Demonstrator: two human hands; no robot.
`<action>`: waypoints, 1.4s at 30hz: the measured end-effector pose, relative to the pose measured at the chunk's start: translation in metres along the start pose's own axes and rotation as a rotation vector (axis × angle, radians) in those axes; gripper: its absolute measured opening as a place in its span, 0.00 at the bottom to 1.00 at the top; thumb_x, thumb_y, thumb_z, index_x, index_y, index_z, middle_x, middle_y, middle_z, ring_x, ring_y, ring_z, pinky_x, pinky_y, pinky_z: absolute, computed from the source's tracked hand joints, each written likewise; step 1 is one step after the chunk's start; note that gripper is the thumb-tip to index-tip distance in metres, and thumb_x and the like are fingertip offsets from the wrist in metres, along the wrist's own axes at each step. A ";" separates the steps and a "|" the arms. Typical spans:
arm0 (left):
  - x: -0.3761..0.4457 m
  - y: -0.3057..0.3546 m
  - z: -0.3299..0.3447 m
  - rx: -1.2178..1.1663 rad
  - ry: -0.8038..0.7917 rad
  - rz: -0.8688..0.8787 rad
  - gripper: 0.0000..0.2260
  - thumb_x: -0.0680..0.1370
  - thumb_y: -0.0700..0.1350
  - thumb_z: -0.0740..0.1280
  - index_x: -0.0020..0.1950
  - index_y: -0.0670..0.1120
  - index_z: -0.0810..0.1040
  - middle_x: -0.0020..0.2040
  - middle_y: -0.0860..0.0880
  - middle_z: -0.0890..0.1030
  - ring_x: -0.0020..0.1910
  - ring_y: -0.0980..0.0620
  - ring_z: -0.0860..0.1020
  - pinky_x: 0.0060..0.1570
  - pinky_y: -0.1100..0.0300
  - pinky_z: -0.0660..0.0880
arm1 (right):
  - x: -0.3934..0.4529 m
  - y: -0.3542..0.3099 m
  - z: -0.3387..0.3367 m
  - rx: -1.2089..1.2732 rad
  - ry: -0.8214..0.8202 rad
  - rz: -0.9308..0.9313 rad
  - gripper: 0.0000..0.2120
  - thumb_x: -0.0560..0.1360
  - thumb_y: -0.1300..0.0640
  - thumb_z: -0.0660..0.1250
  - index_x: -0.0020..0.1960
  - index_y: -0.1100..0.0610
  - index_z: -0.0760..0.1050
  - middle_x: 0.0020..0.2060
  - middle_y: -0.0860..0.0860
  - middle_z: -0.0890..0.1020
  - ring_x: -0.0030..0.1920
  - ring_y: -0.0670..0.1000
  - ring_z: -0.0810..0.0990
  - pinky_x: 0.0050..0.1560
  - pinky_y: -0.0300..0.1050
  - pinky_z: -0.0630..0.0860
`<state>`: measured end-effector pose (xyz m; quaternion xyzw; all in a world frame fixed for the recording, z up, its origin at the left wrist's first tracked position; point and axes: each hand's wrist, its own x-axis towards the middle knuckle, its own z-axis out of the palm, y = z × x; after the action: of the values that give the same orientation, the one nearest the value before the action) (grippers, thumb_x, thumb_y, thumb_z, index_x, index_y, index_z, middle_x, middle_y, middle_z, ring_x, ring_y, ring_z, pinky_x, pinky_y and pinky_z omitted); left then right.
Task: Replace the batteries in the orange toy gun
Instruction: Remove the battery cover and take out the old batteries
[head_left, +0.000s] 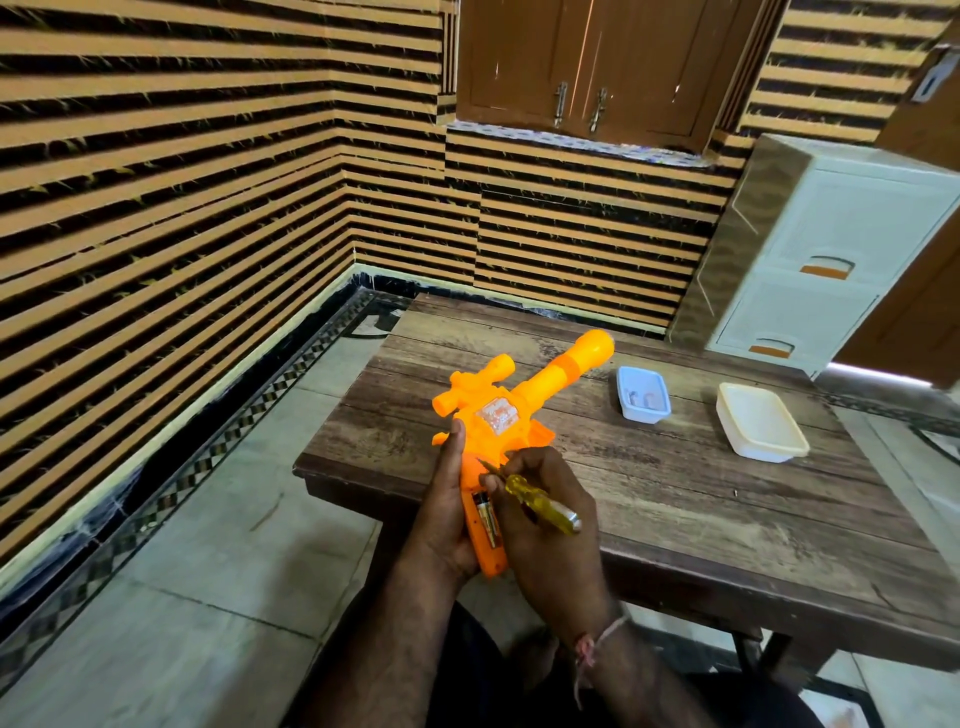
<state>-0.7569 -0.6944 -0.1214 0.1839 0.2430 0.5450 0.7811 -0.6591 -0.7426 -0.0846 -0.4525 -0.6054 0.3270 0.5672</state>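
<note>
The orange toy gun (498, 410) is held over the near left corner of the wooden table (675, 493), barrel pointing away to the right. My left hand (447, 499) grips its handle from the left. The handle's battery compartment is uncovered and a battery (487, 526) lies in it. My right hand (545, 514) holds a yellow screwdriver (540, 503), its tip resting against the gun body just above the compartment.
A small blue tray (643, 393) with small items inside and a white plastic container (759, 422) sit on the table's far right part. A white drawer cabinet (841, 249) stands beyond the table. Tiled floor lies to the left.
</note>
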 end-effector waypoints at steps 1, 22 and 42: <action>0.000 0.000 0.000 -0.001 -0.007 -0.005 0.32 0.78 0.67 0.54 0.59 0.44 0.84 0.59 0.37 0.79 0.55 0.40 0.80 0.63 0.42 0.71 | 0.000 0.001 0.000 -0.002 0.017 0.005 0.12 0.73 0.63 0.73 0.43 0.48 0.74 0.35 0.47 0.81 0.35 0.45 0.79 0.36 0.47 0.77; -0.003 -0.002 0.004 -0.021 0.021 -0.063 0.29 0.79 0.65 0.54 0.62 0.45 0.82 0.62 0.40 0.81 0.60 0.42 0.80 0.61 0.46 0.75 | 0.038 0.001 -0.001 -0.342 -0.100 0.046 0.03 0.79 0.57 0.65 0.49 0.55 0.78 0.38 0.42 0.77 0.37 0.40 0.74 0.39 0.22 0.66; 0.003 -0.003 -0.006 -0.045 0.012 -0.055 0.33 0.76 0.68 0.60 0.67 0.43 0.77 0.67 0.38 0.74 0.70 0.36 0.69 0.74 0.39 0.58 | 0.024 -0.009 -0.003 0.034 0.035 0.123 0.05 0.77 0.63 0.67 0.48 0.55 0.80 0.32 0.52 0.82 0.34 0.47 0.82 0.36 0.43 0.78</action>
<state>-0.7577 -0.6924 -0.1288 0.1561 0.2404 0.5297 0.7983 -0.6568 -0.7239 -0.0667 -0.4847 -0.5608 0.3636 0.5643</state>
